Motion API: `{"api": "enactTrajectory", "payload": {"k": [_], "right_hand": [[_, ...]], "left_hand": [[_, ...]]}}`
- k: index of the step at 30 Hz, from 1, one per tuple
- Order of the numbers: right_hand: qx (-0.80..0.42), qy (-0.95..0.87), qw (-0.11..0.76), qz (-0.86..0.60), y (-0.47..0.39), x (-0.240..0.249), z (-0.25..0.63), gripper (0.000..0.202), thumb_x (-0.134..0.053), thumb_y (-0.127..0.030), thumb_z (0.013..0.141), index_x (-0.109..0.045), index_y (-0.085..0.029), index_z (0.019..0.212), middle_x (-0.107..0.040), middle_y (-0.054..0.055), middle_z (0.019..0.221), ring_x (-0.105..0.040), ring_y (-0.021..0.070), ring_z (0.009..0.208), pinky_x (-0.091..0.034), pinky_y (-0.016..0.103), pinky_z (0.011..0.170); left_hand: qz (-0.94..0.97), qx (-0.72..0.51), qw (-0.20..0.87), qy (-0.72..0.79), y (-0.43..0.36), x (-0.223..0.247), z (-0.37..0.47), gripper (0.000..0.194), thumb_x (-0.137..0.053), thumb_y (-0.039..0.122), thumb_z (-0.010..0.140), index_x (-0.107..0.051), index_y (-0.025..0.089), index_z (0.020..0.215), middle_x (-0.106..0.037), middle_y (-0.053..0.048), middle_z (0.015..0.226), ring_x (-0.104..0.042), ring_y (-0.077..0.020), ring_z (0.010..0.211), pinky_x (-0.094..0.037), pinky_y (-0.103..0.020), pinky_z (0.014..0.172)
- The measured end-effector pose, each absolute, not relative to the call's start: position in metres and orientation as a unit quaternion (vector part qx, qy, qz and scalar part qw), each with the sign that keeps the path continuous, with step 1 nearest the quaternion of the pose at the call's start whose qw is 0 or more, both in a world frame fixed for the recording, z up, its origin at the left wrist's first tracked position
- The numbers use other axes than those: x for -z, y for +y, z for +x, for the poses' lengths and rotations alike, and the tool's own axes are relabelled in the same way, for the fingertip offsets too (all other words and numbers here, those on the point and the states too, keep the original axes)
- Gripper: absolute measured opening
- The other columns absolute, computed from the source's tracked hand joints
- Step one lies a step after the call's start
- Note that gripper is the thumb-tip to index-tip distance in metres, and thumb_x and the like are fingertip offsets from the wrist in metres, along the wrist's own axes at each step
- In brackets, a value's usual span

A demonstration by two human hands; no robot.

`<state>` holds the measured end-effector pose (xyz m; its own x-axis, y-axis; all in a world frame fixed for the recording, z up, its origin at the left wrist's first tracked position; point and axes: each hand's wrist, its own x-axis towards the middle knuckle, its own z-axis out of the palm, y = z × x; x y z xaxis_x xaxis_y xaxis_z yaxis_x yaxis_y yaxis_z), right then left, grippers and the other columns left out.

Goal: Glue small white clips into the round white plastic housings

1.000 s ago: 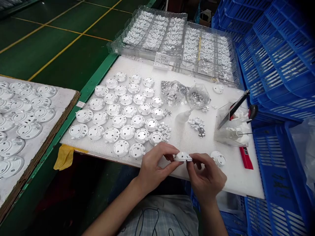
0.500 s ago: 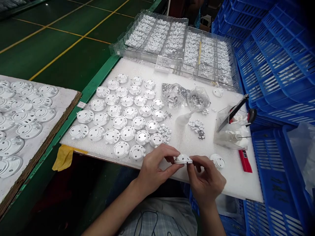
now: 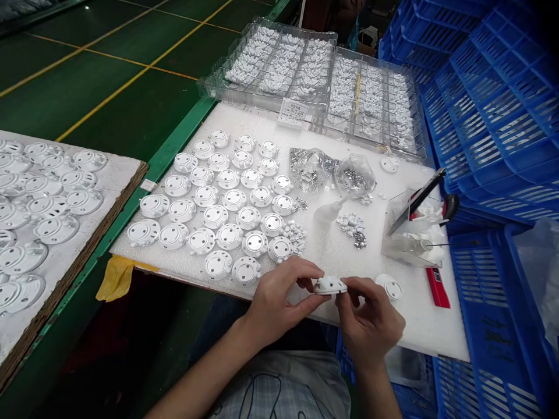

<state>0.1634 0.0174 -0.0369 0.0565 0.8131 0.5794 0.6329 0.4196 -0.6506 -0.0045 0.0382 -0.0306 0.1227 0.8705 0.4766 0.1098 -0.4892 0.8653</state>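
Observation:
Between my two hands, above the front edge of the white foam board [image 3: 301, 302], is a round white plastic part [image 3: 329, 285] with dark holes in its side. My left hand [image 3: 283, 294] pinches its left rim between thumb and fingers. On its right rim, the thumb and fingertips of my right hand [image 3: 371, 317] are closed; whether they also hold a smaller piece is hidden. Several similar round white parts [image 3: 229, 236] with silvery discs lie in rows to the left. Another round part [image 3: 388, 287] rests just beyond my right hand.
Small white pieces [image 3: 349, 222], bags of metal bits [image 3: 354, 176] and a squeeze bottle [image 3: 326, 214] lie mid-board. To the right stand a clear tool box [image 3: 408, 233], a red case [image 3: 437, 287] and blue crates [image 3: 493, 116]. Clear trays [image 3: 266, 96] line the back.
The round part is tilted a little differently between my fingers, with more of its top showing. The whole view has shifted slightly; both hands keep their hold.

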Motion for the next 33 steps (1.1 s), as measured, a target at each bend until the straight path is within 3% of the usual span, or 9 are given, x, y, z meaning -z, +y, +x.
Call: {"api": "enactTrajectory", "payload": {"k": [33], "right_hand": [[-0.084,-0.699,0.476,-0.527,0.0177,0.0313,0.16,0.019,-0.067,-0.007,0.087,-0.065,-0.024,0.097,-0.064,-0.006,0.068,-0.052,0.009,0.052,-0.045,0.021,0.051]], "left_hand": [[0.673,-0.559,0.325,0.359,0.0386,0.0284,-0.0063,0.014,-0.068,0.026,0.099,-0.069,0.016,0.109,-0.071,-0.007,0.094,-0.067,-0.0126,0.075,-0.06,-0.021,0.067]]}}
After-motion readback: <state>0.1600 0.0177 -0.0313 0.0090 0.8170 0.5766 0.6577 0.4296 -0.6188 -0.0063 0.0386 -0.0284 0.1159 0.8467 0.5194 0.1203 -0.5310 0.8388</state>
